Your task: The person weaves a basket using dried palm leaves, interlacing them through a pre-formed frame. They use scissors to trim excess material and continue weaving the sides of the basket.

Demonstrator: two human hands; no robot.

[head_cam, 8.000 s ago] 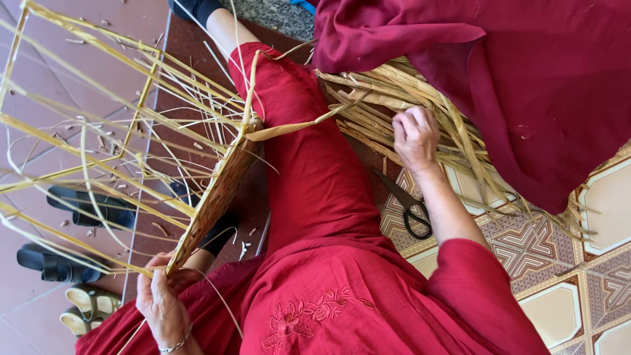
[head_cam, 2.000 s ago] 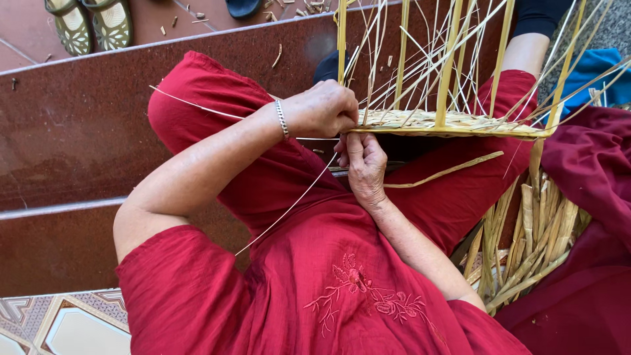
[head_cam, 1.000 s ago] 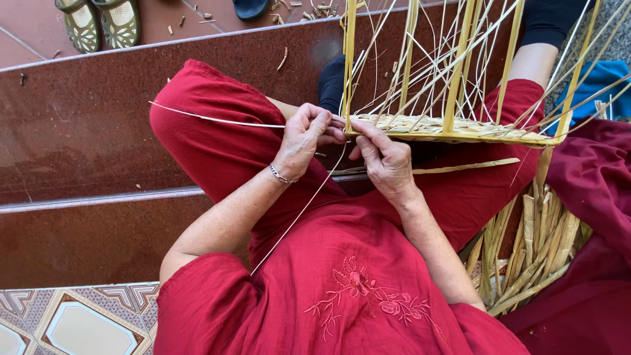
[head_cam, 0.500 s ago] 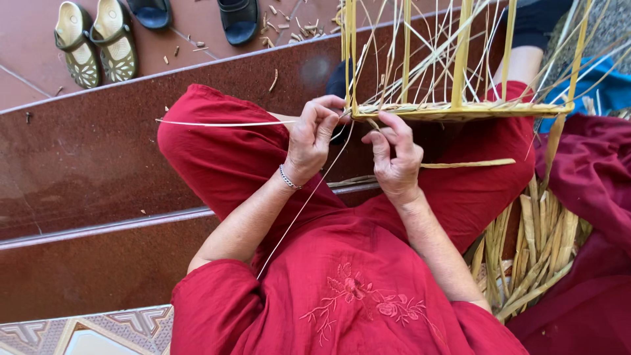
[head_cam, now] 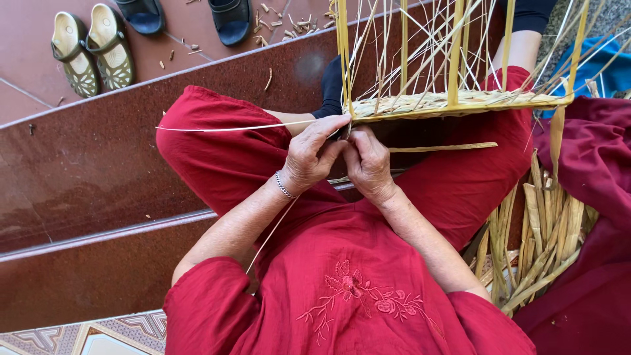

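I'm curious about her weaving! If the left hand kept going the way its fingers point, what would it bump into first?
Most likely the woven basket rim: the left hand points up-right at its corner, fingertips nearly touching it, though depth is hard to judge.

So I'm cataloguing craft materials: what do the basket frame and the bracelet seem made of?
Basket frame: pale yellow flat strips, matte and fibrous, probably split bamboo or dried reed. Bracelet on the left hand: silvery, shiny small links, likely metal.

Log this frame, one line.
left hand: pinching thin strip | right hand: at woven basket edge | reed bundle: beside leg
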